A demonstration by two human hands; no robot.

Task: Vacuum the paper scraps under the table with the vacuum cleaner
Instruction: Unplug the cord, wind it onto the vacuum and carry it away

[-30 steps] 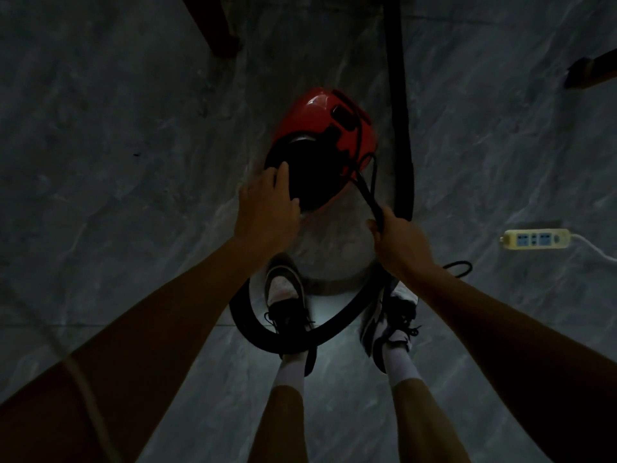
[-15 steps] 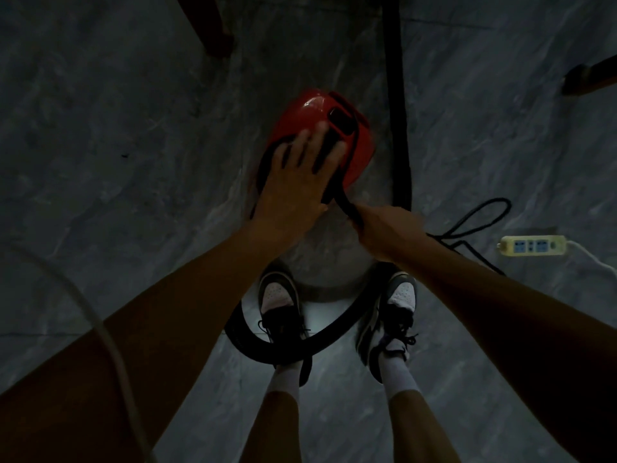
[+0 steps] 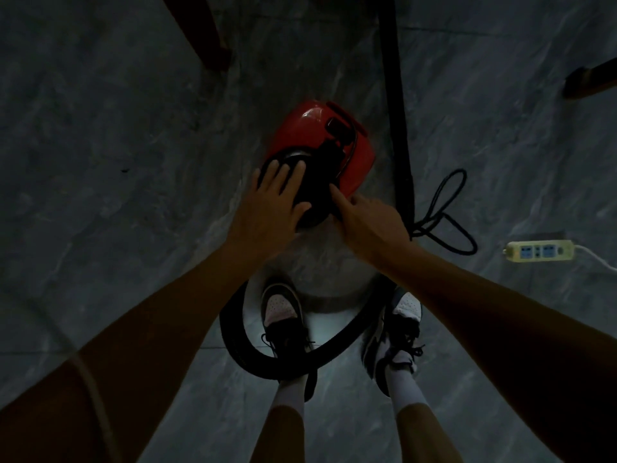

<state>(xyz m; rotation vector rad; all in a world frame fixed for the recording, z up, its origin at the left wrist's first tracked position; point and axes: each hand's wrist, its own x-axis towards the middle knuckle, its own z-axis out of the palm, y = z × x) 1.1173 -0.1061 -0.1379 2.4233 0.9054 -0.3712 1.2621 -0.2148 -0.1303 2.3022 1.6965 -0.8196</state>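
A red vacuum cleaner (image 3: 310, 128) with a black top sits on the dark marble floor just ahead of my feet. My left hand (image 3: 270, 208) lies flat on its black top, fingers spread. My right hand (image 3: 370, 222) is at the cleaner's right rear, closed around the black power cord (image 3: 435, 197), which loops out on the floor to the right. The black hose (image 3: 233, 339) curves around my shoes. A black tube (image 3: 395, 95) runs straight away past the cleaner's right side. No paper scraps show in this dim view.
A pale power strip (image 3: 539, 250) with a white lead lies on the floor at the right. Dark wooden legs stand at the top left (image 3: 203, 35) and far right (image 3: 591, 78). My shoes (image 3: 282, 315) stand inside the hose loop.
My left hand slid from the cleaner's red front back onto its black top. My right hand moved forward to the cleaner, and more cord now lies looped on the floor.
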